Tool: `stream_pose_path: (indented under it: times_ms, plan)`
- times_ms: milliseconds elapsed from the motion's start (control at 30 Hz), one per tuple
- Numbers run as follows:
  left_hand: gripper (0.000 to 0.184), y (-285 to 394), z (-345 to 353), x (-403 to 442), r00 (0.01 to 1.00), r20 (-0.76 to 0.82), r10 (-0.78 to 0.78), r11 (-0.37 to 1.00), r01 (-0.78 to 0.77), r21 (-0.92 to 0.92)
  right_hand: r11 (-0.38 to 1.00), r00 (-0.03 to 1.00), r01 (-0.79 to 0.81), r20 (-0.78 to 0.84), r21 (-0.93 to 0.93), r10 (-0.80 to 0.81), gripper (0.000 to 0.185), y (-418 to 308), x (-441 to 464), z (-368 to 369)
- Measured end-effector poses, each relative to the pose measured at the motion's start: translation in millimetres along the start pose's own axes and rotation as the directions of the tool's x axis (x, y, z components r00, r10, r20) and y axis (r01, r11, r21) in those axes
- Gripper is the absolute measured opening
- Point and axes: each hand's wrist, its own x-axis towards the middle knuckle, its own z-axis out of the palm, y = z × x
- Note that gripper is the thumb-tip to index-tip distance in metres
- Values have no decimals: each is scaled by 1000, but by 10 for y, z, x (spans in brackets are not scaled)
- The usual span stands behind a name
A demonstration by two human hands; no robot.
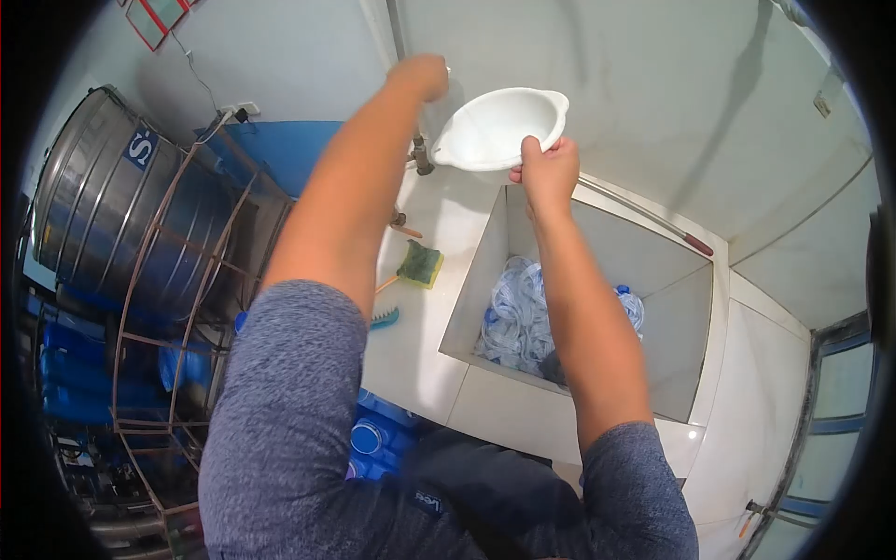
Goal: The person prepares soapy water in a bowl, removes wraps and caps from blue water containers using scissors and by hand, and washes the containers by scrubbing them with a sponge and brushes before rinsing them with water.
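My right hand [549,175] grips the near rim of a white oval bowl [499,126], thumb on top, and the bowl is tilted in the air above the back edge of a sunken sink. My left hand [420,77] is raised beside a vertical pipe at the wall, to the left of the bowl. Its fingers look closed, and what they hold is hidden apart from a small whitish spot at their edge. Below it, a metal valve [423,157] sticks out near the bowl's left handle.
The sink [667,280] holds clear and blue plastic pieces [518,317]. A rod with a dark red handle [695,245] lies along its back edge. On the left ledge are a green-yellow sponge [421,264] and a blue brush [385,318]. A steel tank [121,205] and rusty rack stand left.
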Motion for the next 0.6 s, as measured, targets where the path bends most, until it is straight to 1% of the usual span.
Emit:
stream_pose_path:
  times_ms: [33, 67, 100, 133, 167, 200, 233, 267, 333, 367, 433, 467, 533, 567, 600]
  plan:
    - [31, -56, -24, 28, 981, -192, -5, 993, -18, -120, 1000, 1000, 13, 9, 9, -13, 31, -12, 1, 23]
    - [31, -90, -125, 135, 977, -215, -5, 994, -20, -112, 1000, 1000, 13, -18, -6, -13, 28, -37, -9, 37]
    - [31, -74, -206, 189, 998, -62, 13, 1000, -15, -26, 1000, 999, 2, -52, -25, -3, 25, -52, -26, 45]
    - [31, -54, -188, 178, 994, 110, 15, 998, -21, 52, 1000, 999, -2, -54, -29, 1, 25, -48, -26, 46]
    - [31, -47, -77, 80, 992, 126, 12, 999, -18, 41, 1000, 999, -3, -37, -6, 2, 26, -23, -44, 31]
    - [31, -66, 8, 23, 1000, -8, 13, 998, -14, -58, 1000, 1000, 7, -21, 25, -6, 27, -25, -49, 30]
    - [32, -80, -20, 43, 987, -160, 1, 988, -25, -151, 999, 1000, 20, -18, 30, -19, 27, -28, -38, 28]
    - [32, -74, -83, 97, 984, -181, 6, 989, -32, -144, 1000, 999, 19, -26, 1, -19, 27, -24, -34, 29]
    - [33, -25, -119, 65, 999, -36, -2, 999, 3, 40, 999, 999, 12, -37, -31, -14, 27, -41, -17, 65]
    - [33, -24, -75, 16, 1000, -25, -7, 999, 7, 32, 1000, 999, 3, -48, -5, -3, 27, -5, -30, 64]
    - [35, -32, -174, -14, 999, -37, -36, 982, 28, -187, 1000, 999, 6, -54, 29, -4, 27, 33, -35, 57]
    - [35, -5, -239, -42, 998, -57, -37, 983, 26, -181, 1000, 1000, 2, -24, 10, -2, 28, 50, -30, 45]
    - [35, 69, -223, -108, 996, -83, -29, 1000, 29, 0, 1000, 1000, 9, 0, -4, -9, 29, -5, 27, 103]
    - [35, 54, -213, -114, 997, -72, -33, 999, 32, -7, 1000, 1000, -5, -18, 10, 5, 29, 32, 10, 106]
    - [35, 22, -212, -87, 998, -30, -50, 997, 48, -67, 1000, 999, -20, -36, 23, 20, 29, 66, -26, 93]
